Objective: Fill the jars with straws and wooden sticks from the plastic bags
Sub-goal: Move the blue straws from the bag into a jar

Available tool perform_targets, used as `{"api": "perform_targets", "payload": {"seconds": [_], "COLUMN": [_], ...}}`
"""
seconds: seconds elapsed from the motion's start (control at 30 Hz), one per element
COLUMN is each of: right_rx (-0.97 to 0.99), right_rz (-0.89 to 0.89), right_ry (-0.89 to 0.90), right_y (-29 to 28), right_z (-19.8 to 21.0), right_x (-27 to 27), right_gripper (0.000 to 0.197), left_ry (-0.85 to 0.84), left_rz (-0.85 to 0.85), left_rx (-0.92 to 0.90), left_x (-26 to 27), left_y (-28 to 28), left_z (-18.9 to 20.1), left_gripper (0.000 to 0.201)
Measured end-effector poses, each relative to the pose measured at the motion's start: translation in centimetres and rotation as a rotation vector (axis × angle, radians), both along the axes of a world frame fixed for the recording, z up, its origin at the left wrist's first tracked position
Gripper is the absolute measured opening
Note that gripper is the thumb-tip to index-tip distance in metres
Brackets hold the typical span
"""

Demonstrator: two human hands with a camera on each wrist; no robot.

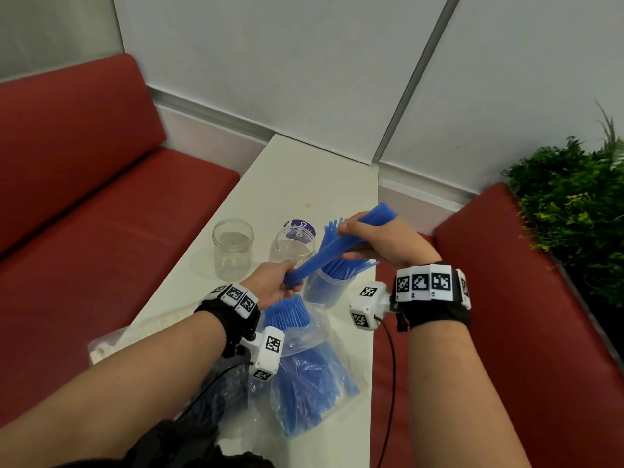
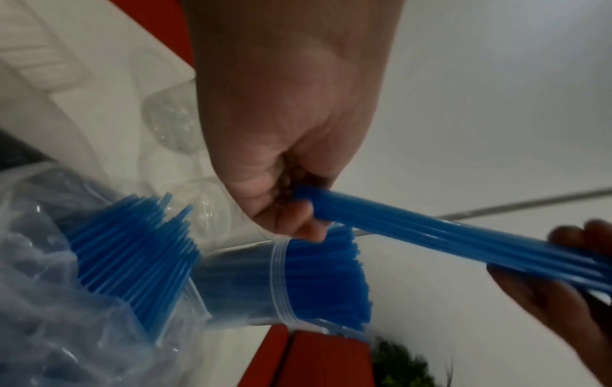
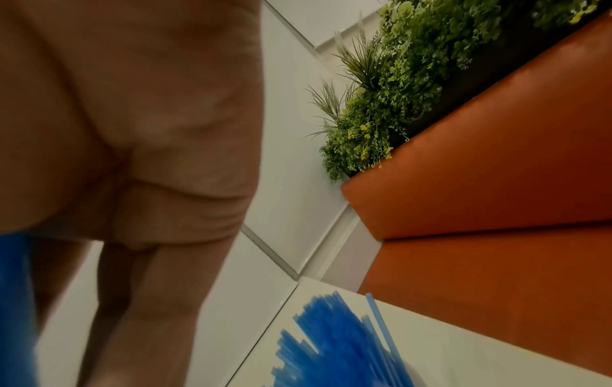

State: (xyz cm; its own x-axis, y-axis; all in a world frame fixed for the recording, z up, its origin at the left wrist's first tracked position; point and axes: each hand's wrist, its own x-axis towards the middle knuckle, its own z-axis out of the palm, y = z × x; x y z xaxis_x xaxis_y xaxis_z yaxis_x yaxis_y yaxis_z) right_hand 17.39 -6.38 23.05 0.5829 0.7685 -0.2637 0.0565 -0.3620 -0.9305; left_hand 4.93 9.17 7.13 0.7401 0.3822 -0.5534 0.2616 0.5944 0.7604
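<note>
Both hands hold one bundle of blue straws point(image 1: 332, 246) slanted above the table. My left hand point(image 1: 275, 285) grips its lower end point(image 2: 318, 201); my right hand point(image 1: 378, 241) grips its upper part. Under the bundle stands a clear jar point(image 1: 329, 285) packed with blue straws point(image 3: 334, 348). Two empty clear jars stand behind it, one at the left point(image 1: 233, 253) and one in the middle point(image 1: 293, 246). In front lies a clear plastic bag point(image 1: 304, 373) with many blue straws point(image 2: 139, 264) poking out of its mouth. A second bag point(image 1: 111, 346) holding pale sticks lies at the table's left edge.
The narrow white table point(image 1: 304, 184) runs between two red benches, left point(image 1: 101, 211) and right point(image 1: 506, 298). A purple-labelled lid point(image 1: 300, 228) lies behind the middle jar. Green plants point(image 1: 570, 211) line the right bench's back. Wrist camera cables point(image 1: 390, 383) hang near the table's edge.
</note>
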Motion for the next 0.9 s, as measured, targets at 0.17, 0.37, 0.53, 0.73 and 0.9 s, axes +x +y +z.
{"api": "perform_targets", "payload": {"seconds": [0.17, 0.37, 0.53, 0.73, 0.9], "right_rx": [-0.110, -0.134, -0.162, -0.218, -0.215], "right_rz": [-0.138, -0.240, -0.258, -0.265, -0.250], "right_ry": [-0.141, -0.299, -0.317, -0.349, -0.373], "right_y": [0.2, 1.0, 2.0, 2.8, 2.8], "right_z": [-0.2, -2.0, -5.2, -8.8, -9.5], "right_x": [2.4, 3.4, 2.9, 2.2, 2.3], "right_gripper": [0.016, 0.014, 0.012, 0.011, 0.020], "left_ry": [-0.020, 0.090, 0.149, 0.267, 0.345], "left_rz": [-0.301, -1.118, -1.367, -1.466, -1.563], "left_rx": [0.717, 1.365, 1.626, 1.836, 1.970], "left_x": [0.4, -0.4, -1.3, -1.7, -2.0], "left_y": [-0.9, -2.0, -2.5, -2.9, -3.2], "left_z": [-2.2, -4.4, -6.2, -6.3, -6.1], "left_gripper": [0.020, 0.032, 0.028, 0.033, 0.033]}}
